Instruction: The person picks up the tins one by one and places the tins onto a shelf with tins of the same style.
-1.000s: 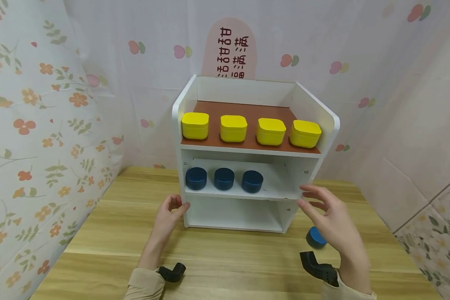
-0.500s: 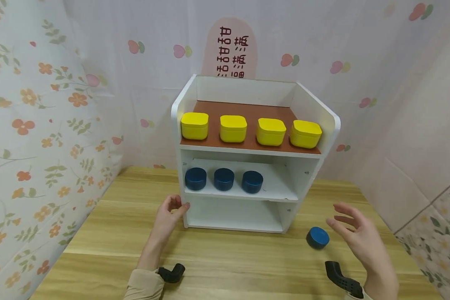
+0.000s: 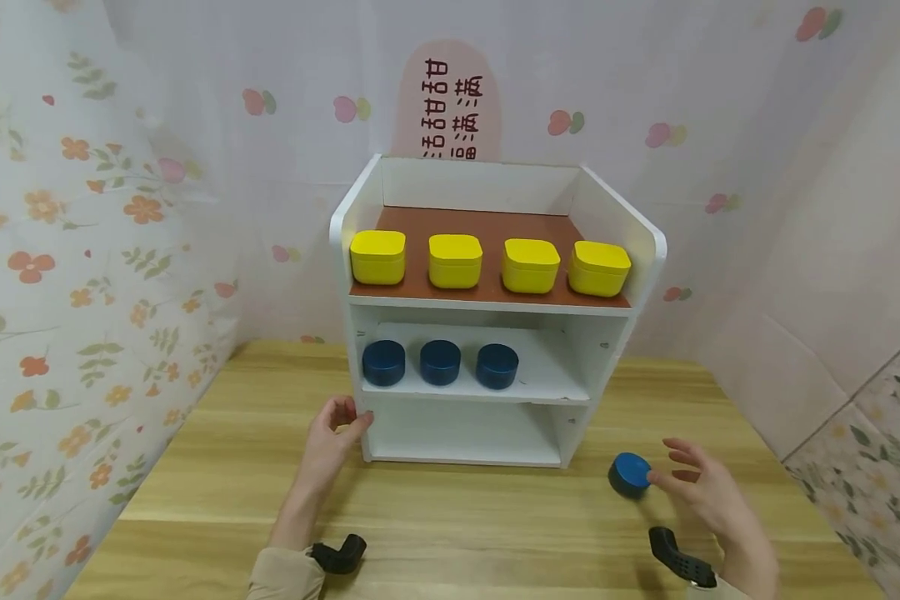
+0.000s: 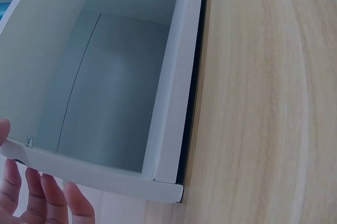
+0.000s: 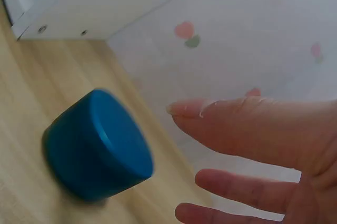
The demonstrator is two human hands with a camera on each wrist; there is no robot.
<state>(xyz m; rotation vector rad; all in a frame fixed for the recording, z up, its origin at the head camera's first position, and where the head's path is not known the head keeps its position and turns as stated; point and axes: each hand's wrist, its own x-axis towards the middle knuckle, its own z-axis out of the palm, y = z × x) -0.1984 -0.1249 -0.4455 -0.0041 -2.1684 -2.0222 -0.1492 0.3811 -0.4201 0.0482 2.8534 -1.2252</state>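
Right hand (image 3: pixel 701 492) (fingers spread) seemingly just beside blue tin (image 3: pixel 629 475).

The left hand's fingers (image 4: pixel 31 197) seemingly touch the white shelf (image 4: pixel 168 103) edge on the wooden table (image 4: pixel 263 103).

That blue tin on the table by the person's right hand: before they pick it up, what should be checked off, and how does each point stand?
1. Blue tin sits flat on the table, apart from the shelf unit: ok.
2. Right hand is open beside the tin, fingers spread: ok.
3. Grip on the tin: not ok; in the right wrist view a gap shows between fingertips and tin.
4. Left hand rests at the unit's lower left corner: ok.
5. Free spot on the middle shelf, right of the three blue tins: ok.
6. Tin's lid firmly closed: cannot tell.
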